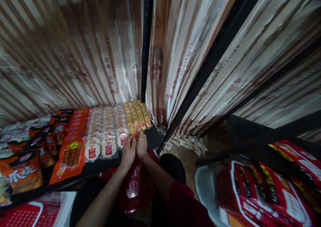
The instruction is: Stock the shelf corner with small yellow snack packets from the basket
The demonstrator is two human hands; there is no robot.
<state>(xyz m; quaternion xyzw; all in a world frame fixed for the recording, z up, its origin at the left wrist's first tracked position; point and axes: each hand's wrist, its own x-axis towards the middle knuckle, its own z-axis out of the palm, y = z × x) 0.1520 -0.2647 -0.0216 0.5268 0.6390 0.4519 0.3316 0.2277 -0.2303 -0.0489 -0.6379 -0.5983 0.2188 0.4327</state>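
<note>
Both hands are close together at the front of a black shelf (pixel 154 138). My left hand (pixel 128 151) has its fingers bent around the near end of a small yellow wrapped snack (pixel 132 130). Beside it, my right hand (pixel 141 146) curls its fingers at the same front row, close to the red label; its fingertips are partly hidden. Rows of small yellow wrapped snacks (pixel 136 112) stretch back from there. To their left stand rows of round white wrapped cakes (pixel 108 146) with red labels.
An orange snack bag (pixel 71 153) and dark-orange bags (pixel 23 171) fill the shelf's left side. Pleated curtains (pixel 75 46) and black posts (pixel 147 43) stand behind. A red basket (pixel 132 186) sits below my hands. Red packages (pixel 273 186) lie at the right by a pale stool (pixel 204 183).
</note>
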